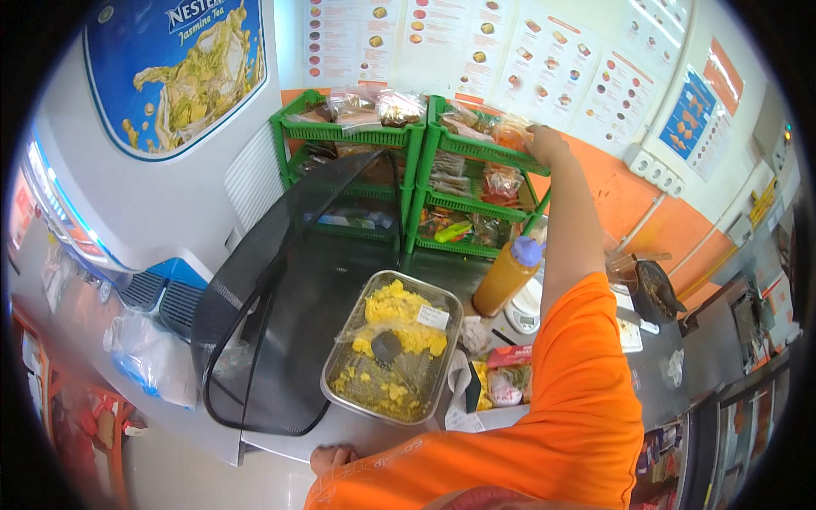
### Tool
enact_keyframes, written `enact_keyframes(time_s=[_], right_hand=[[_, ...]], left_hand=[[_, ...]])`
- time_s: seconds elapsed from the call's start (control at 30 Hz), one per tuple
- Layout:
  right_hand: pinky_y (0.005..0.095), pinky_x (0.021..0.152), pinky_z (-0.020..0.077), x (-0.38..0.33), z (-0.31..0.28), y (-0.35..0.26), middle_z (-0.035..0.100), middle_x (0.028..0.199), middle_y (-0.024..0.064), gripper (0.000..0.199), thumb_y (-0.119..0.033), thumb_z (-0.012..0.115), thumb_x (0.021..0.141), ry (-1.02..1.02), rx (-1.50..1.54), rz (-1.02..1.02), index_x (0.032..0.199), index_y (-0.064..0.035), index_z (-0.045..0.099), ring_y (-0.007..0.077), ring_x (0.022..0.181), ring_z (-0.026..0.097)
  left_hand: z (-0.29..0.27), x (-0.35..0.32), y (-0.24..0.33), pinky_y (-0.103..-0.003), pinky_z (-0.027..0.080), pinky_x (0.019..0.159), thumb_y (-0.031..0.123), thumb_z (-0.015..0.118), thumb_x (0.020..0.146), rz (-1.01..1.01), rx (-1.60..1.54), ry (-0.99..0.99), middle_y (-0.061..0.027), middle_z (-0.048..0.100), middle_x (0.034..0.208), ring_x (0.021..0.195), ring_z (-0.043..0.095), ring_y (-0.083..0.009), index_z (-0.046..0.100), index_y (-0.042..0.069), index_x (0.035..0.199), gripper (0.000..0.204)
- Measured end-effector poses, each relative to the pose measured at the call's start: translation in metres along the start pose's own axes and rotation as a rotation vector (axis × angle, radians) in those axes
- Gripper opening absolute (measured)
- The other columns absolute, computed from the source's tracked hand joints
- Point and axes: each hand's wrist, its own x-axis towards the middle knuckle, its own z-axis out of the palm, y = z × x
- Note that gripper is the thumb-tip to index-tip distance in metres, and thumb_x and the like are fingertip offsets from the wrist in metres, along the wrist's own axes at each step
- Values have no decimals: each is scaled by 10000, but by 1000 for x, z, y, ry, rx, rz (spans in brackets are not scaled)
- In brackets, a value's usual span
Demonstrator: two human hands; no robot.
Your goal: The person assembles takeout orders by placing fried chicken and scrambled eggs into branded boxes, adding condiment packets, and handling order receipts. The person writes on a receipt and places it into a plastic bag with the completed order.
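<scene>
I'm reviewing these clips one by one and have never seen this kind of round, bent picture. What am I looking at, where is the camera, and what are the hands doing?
There is no machine here: a person in an orange shirt wears a wide fisheye camera on the head, looking down, so straight edges curve near the rim. The right hand reaches up to the top shelf of a green plastic rack, at packets in clear bags; whether it grips one is hard to tell. The left hand rests on the near edge of the steel counter. On the counter lie a metal tray of yellow food, a black mesh food cover tilted open, an orange squeeze bottle with a blue cap and a small white scale.
</scene>
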Motion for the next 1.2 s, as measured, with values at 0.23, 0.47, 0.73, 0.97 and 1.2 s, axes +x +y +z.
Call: enact_keyframes(time_s=[0.23,0.47,0.73,0.97,1.2], right_hand=[[411,862,485,43,23,-3,631,1082,161,396,-226,637,822,-84,-52,-59,1196,-108,588,326,1005,608],[445,782,495,46,2,-19,645,945,200,222,-59,486,850,416,141,-163,1042,-49,595,376,922,617],[415,789,490,92,-3,-38,669,935,210,212,-61,516,850,298,263,-197,994,-23,667,352,906,635],[422,787,494,119,39,-53,661,957,233,203,-102,518,857,67,12,-130,939,22,657,359,903,644],[417,830,481,113,29,-70,645,1037,205,211,-119,492,879,222,14,-96,994,-24,642,347,977,617]], left_hand=[[6,-16,-7,-315,342,451,254,606,679,-27,159,-160,17,537,513,428,528,-164,534,159,654,122],[11,-15,-3,-318,342,458,272,594,656,-65,168,10,26,545,522,433,529,-159,528,166,633,127],[13,-14,-15,-317,339,454,258,603,652,-50,187,-25,26,541,518,428,523,-158,523,164,625,127],[16,-19,-17,-317,337,450,247,611,648,-63,201,-43,26,538,515,424,518,-156,519,163,617,128],[16,-22,-16,-317,335,447,235,618,644,-76,214,-46,26,534,512,419,512,-155,515,161,610,132]])
